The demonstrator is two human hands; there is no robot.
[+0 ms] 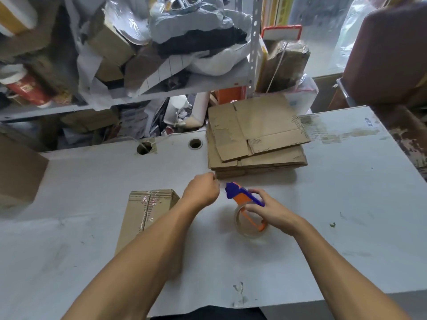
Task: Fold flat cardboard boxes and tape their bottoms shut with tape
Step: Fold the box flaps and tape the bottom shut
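Right hand (270, 212) grips the tape dispenser (245, 199), nose aimed up-left toward the curled, pinching left hand (203, 189), over a scuffed white table (346, 192) by cluttered shelves (138, 65).

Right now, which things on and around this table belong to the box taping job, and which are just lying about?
Job:
- tape dispenser, gripped by right hand
- taped box
- stack of flat boxes
- left hand, fingers curled near the dispenser

Lying about:
- cluttered shelf
- red canister
- table holes

Both forearms reach forward, left hand (201, 190) fisted, right hand (269, 210) gripping.
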